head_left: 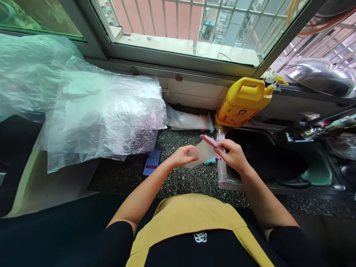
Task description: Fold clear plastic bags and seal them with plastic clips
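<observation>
A small translucent plastic bag (204,151) with a pink strip (210,141) along one edge is held between my hands above the dark speckled counter (191,180). My left hand (183,155) pinches the bag's left side between thumb and fingers. At the other end, my right hand (230,152) grips the pink strip. Partly hidden under the bag and the right hand, some teal strips (210,161) lie on the counter near the sink's edge. Farther back rests another whitish plastic bag (187,120) with teal and pink at its right end.
A yellow pump jug (241,102) stands behind the sink (319,170), which holds a large black pan (264,159). Large clear plastic sheeting (108,115) covers things at left. A blue phone-like object (152,161) lies beside it. The barred window (178,26) is ahead.
</observation>
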`<state>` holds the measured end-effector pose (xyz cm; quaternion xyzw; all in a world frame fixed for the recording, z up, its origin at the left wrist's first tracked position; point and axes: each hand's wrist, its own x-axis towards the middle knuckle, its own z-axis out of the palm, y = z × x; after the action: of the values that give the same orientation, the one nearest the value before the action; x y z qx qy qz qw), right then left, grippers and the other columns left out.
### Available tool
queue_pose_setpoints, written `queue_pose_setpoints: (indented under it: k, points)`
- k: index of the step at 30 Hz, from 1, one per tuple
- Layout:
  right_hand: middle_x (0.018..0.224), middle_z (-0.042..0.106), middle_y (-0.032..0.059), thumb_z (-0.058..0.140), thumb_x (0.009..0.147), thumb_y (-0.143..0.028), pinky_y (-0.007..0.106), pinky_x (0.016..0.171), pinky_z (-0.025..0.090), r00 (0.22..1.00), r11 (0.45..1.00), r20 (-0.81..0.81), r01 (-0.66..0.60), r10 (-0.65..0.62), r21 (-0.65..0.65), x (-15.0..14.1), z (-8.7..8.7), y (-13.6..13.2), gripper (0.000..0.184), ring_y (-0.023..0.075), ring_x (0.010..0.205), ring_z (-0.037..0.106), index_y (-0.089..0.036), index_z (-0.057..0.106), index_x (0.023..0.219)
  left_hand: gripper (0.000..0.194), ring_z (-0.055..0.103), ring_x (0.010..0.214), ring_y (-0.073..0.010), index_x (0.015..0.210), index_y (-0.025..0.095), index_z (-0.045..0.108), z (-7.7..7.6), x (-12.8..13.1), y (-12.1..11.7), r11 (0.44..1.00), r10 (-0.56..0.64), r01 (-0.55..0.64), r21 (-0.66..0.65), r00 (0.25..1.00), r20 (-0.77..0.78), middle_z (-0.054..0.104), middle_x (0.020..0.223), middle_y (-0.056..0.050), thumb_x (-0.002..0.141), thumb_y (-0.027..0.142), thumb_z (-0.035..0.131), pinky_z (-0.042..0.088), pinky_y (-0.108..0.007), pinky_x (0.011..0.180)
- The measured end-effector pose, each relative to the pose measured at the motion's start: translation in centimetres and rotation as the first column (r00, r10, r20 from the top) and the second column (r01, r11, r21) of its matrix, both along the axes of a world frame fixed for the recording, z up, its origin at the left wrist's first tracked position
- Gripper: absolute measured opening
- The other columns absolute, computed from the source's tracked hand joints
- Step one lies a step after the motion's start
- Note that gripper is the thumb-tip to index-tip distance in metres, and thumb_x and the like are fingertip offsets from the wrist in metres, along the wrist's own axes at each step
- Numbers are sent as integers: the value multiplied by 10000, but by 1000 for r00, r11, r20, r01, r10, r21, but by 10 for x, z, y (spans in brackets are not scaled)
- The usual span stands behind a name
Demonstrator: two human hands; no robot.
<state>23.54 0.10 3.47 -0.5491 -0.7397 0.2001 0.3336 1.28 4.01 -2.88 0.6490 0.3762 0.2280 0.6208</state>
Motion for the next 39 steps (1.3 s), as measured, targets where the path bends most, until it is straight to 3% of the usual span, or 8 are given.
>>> queue_pose_setpoints:
  k: [3, 6, 10, 13, 18, 22, 29, 39]
  points:
    - [690, 629, 11, 600, 776, -309, 258, 590, 425, 983, 987, -92, 159, -162, -39, 15, -9, 16, 140, 131, 616, 530, -184, 660, 794, 318, 578, 692, -148, 740, 137, 631, -17, -6, 15, 993, 53, -53, -107, 999, -4, 656, 738, -28, 641, 437, 675, 453, -267, 678]
    - [697, 636, 9, 610, 746, -375, 265, 582, 428, 935, 950, -173, 299, -310, -89, 28, -26, 37, 224, 128, 595, 517, -174, 674, 819, 264, 567, 659, -140, 691, 145, 620, -28, -6, 36, 968, 219, -215, -132, 975, 20, 638, 673, -15, 620, 396, 661, 449, -265, 676]
    - [684, 633, 20, 613, 697, -431, 277, 579, 429, 874, 901, -228, 400, -430, -167, 39, -56, 74, 300, 131, 576, 495, -152, 662, 798, 148, 532, 592, -118, 670, 150, 593, -34, 9, 75, 869, 493, -494, -33, 869, -25, 590, 598, 10, 669, 298, 586, 439, -238, 630]
    - [683, 631, 37, 595, 681, -440, 280, 580, 424, 851, 877, -228, 431, -473, -213, 42, -79, 102, 329, 136, 575, 494, -134, 646, 789, 128, 504, 553, -110, 675, 143, 588, -35, 24, 110, 804, 595, -589, 87, 794, -127, 555, 561, 21, 717, 248, 528, 421, -221, 586]
    - [710, 660, 64, 554, 713, -424, 280, 626, 442, 852, 821, -48, 486, -522, -300, 43, -109, 140, 343, 162, 633, 555, -114, 655, 818, 149, 563, 655, -143, 719, 125, 622, -42, 39, 158, 770, 637, -613, 176, 730, -248, 618, 646, -16, 751, 229, 520, 433, -232, 648]
    - [755, 683, 92, 583, 703, -381, 286, 646, 447, 839, 777, 52, 523, -542, -351, 41, -128, 159, 327, 186, 681, 595, -99, 669, 843, 145, 609, 780, -185, 781, 105, 652, -53, 42, 177, 768, 636, -599, 226, 675, -374, 679, 785, -76, 752, 188, 537, 440, -261, 728]
    - [840, 712, 124, 599, 718, -356, 307, 675, 460, 830, 727, 207, 554, -518, -406, 32, -147, 169, 317, 239, 782, 652, -122, 686, 912, 142, 635, 876, -241, 806, 122, 670, -72, 40, 181, 805, 576, -534, 259, 597, -558, 703, 888, -121, 776, 193, 551, 436, -289, 738]
    - [910, 718, 139, 608, 747, -356, 324, 746, 481, 823, 724, 315, 567, -473, -394, 21, -150, 169, 307, 255, 874, 669, -143, 673, 959, 160, 645, 925, -263, 868, 131, 661, -82, 38, 180, 821, 551, -495, 284, 559, -620, 701, 953, -144, 787, 234, 569, 447, -303, 755]
